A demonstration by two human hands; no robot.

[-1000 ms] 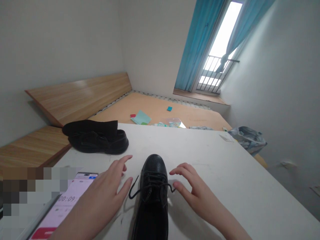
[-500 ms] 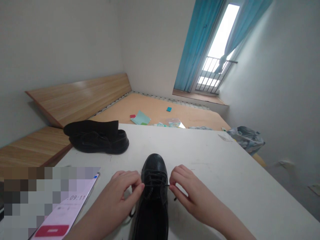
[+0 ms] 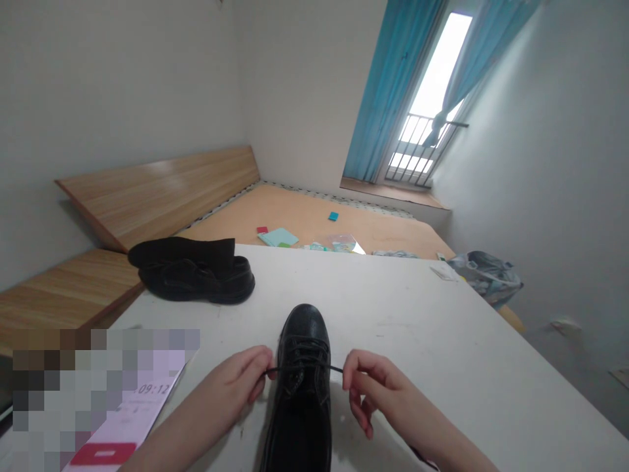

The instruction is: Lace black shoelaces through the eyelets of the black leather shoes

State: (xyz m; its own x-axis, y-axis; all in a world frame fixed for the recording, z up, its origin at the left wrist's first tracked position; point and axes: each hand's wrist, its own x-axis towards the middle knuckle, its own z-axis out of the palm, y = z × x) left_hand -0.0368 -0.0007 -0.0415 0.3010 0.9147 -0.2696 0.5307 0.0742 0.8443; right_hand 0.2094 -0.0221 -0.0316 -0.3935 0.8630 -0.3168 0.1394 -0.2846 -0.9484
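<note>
A black lace-up shoe (image 3: 305,328) lies in front of me on the white table (image 3: 393,314), its toe pointing away. Across its upper runs a dark shoelace (image 3: 336,369), stretched out to both sides. My left hand (image 3: 246,375) pinches the lace at the shoe's left edge. On the right, a little apart from the shoe, my right hand (image 3: 376,387) grips the other side of the lace between thumb and forefinger, the remaining fingers loosely curled. The lace's ends are hidden by my hands or too thin to follow.
Another black shoe (image 3: 196,280), with a black insole-shaped piece (image 3: 184,252) on it, stands at the table's far left. A phone (image 3: 142,406) lies at lower left. Beyond the table are a wooden headboard (image 3: 171,193), papers (image 3: 278,236) and a bag (image 3: 486,275).
My hands have moved slightly apart, drawing the lace wider on both sides of the shoe. The right hand's lower fingers have spread downward. The shoe has stayed in place.
</note>
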